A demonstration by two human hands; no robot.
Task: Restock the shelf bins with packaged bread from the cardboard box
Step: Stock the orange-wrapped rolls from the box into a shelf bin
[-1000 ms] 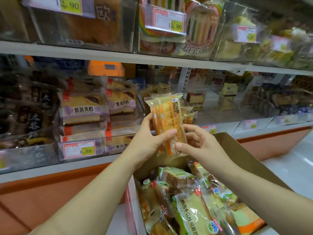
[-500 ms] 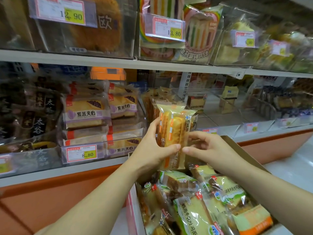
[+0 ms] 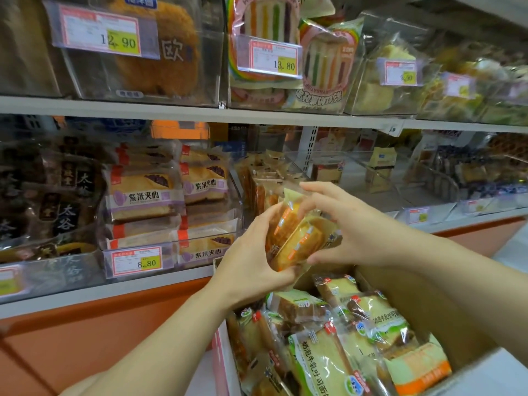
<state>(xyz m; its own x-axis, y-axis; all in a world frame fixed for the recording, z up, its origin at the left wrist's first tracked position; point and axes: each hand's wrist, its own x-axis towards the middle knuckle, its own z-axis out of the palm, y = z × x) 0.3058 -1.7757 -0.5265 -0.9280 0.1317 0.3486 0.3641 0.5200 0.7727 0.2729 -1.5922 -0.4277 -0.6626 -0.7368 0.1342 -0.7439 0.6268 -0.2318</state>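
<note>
Bread packet (image 3: pixel 300 238) upright half second ago, now tilted toward shelf bin (image 3: pixel 243 184). Fingers of left hand (image 3: pixel 251 258) and right hand (image 3: pixel 351 230) clamped on it, above cardboard box (image 3: pixel 428 315). Placement likely next.

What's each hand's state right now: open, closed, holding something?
Left hand: closed around the lower end of the bread pack.
Right hand: gripping the same pack from the right, fingers over its top.

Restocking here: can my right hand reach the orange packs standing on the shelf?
Probably yes. The shelved packs stand just beyond the right hand, nothing between them. It is busy, though: with the left hand it grips a pack.
</note>
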